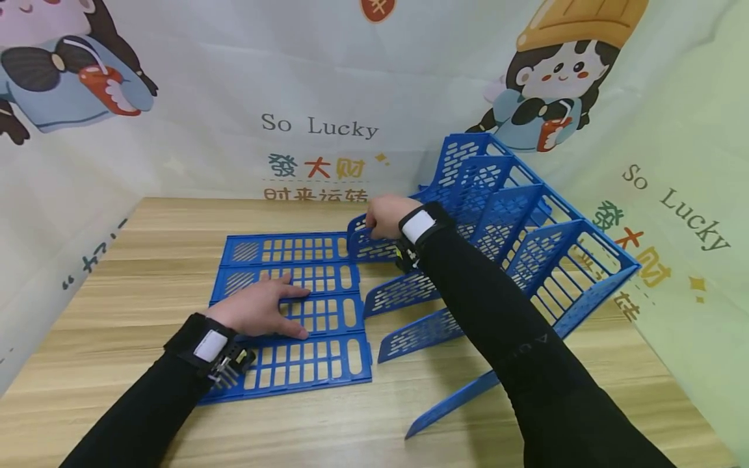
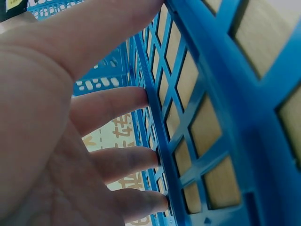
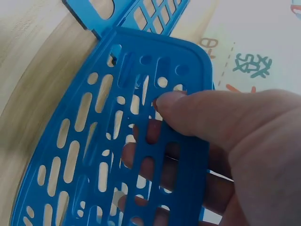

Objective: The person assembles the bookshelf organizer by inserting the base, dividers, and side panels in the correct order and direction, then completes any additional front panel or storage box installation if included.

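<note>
At right, the blue rack looks light, stiff, best held by an edge. The right hand pinches its far divider; the left hand, fingers spread, rests on the left panel.

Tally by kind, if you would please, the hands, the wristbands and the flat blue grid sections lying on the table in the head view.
Hands: 2
Wristbands: 2
Flat blue grid sections: 4
Total: 8
</note>
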Demonstrator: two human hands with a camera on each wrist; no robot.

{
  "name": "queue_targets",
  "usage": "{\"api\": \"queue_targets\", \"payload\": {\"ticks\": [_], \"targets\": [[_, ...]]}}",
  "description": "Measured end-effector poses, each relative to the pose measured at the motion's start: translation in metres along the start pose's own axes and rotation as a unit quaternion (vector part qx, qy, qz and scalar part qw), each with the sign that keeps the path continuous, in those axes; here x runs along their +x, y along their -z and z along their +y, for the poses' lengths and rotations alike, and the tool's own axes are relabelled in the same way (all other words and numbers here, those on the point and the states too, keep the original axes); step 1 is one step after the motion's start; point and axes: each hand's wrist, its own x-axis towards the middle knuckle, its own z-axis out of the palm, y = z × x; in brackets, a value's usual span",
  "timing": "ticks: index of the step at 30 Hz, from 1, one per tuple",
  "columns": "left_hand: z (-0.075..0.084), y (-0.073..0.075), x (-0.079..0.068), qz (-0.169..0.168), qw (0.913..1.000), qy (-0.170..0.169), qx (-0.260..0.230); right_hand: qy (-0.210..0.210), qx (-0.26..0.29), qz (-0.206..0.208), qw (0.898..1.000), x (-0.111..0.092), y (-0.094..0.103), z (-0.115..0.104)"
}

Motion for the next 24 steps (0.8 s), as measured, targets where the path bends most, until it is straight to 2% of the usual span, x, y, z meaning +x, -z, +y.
{"api": "queue_targets", "payload": {"ticks": [8,21,24], "targets": [[-0.001,0.001,0.000,0.000,1.0000,0.000,0.000,-0.025,0.011,-0.001,1.000,0.004,0.002,-0.003],[-0.005,0.003,-0.002,-0.004,1.0000,0.005,-0.001,0.001,0.012,-0.022,1.000,0.020,0.002,-0.018],[-0.005,0.002,-0.002,-0.007,1.0000,0.000,-0.002,-0.003,0.036,-0.021,0.999,0.025,0.008,-0.017]]}}
